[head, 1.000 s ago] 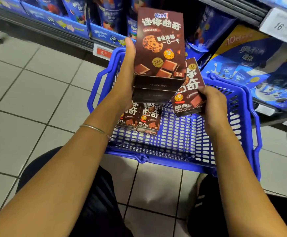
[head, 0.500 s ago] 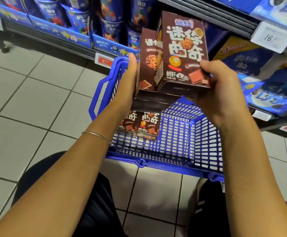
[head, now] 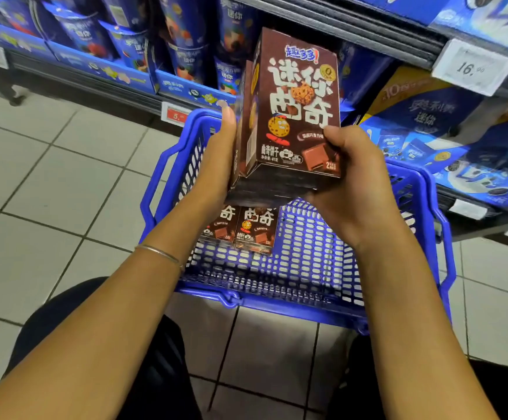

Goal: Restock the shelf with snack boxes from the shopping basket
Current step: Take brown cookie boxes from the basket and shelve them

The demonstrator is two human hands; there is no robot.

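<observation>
**Cookie boxes being squared together over the basket**

Since the frame half a second earlier, the front cookie box point(head: 298, 110) is being slid leftward across the rear cookie box point(head: 244, 116), so that only a narrow strip of the rear one is being left in view. The pair of boxes point(head: 277, 183) is being held upright above the far part of the blue shopping basket point(head: 277, 301), just in front of the shelf point(head: 352, 28) of blue cookie packs point(head: 422, 122). The left hand point(head: 216, 159) is being pressed along the left side of the pair, thumb straight up the edge. Its fingers are being hidden by the cardboard, so their wrap behind is being judged, not seen. The right hand point(head: 349, 183) is being clamped round the lower right corner, thumb on the printed face. Two more boxes point(head: 243, 228) are being left flat on the basket floor, at its far left.

Such cartons are being judged light, stiff along the edges, easily dented on the broad faces, and glossy enough to slip face against face. Hold is best being taken at the narrow sides and bottom corners, with both boxes squeezed together while being carried to the shelf.
</observation>
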